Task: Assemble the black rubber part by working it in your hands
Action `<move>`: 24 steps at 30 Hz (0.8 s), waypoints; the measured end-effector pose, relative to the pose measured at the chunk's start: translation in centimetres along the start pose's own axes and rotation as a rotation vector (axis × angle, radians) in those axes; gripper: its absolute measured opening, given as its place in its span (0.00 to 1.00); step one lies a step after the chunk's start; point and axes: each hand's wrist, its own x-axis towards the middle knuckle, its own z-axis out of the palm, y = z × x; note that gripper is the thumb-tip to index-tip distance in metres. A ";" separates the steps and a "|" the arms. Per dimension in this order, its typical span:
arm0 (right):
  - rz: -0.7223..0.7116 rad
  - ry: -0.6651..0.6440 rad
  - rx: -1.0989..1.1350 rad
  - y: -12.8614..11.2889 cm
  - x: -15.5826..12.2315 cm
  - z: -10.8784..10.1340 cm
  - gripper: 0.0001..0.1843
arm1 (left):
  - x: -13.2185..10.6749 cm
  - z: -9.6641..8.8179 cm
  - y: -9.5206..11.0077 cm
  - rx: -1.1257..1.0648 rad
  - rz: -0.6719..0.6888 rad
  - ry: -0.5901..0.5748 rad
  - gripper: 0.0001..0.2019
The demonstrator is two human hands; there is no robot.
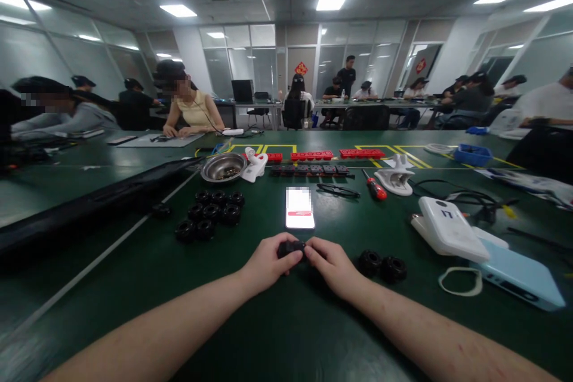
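Note:
My left hand (271, 258) is closed around a small black part (290, 248), perhaps a toy wheel, partly hidden by my fingers. At its right end, my right hand (326, 258) pinches with thumb and forefinger; what sits between those fingertips is too small to make out. Just beyond my hands lies a lit phone (299, 209). Two black toy wheels (381, 266) rest right of my right hand, and several more black wheels (210, 213) are grouped to the left.
A metal bowl (223, 168) holds small parts. Behind the phone are red plastic strips (312, 156), a black strip (312, 171), glasses (338, 190) and a screwdriver (375, 185). White and blue power banks (519, 274) lie right; a long black bag (94, 200) lies left. People sit beyond.

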 end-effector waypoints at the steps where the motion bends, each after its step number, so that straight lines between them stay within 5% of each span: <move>1: 0.006 -0.008 -0.001 0.1 0.1 0.1 0.16 | 0.1 0.0 -0.1 -0.011 -0.005 -0.008 0.15; 5: 0.002 -0.029 0.007 0.1 0.2 0.4 0.09 | 0.4 -0.1 -0.8 -0.120 -0.029 -0.001 0.16; 13: -0.024 -0.029 -0.053 -0.5 -0.2 0.1 0.11 | 0.3 0.0 -0.9 -0.077 0.031 0.103 0.16; 19: 0.034 -0.008 -0.091 -0.5 -0.2 0.3 0.03 | 0.6 0.2 -0.9 -0.113 -0.026 0.054 0.18; 24: 0.007 -0.002 -0.109 -0.7 -0.4 0.1 0.08 | 0.4 0.1 -0.6 -0.070 -0.005 0.047 0.16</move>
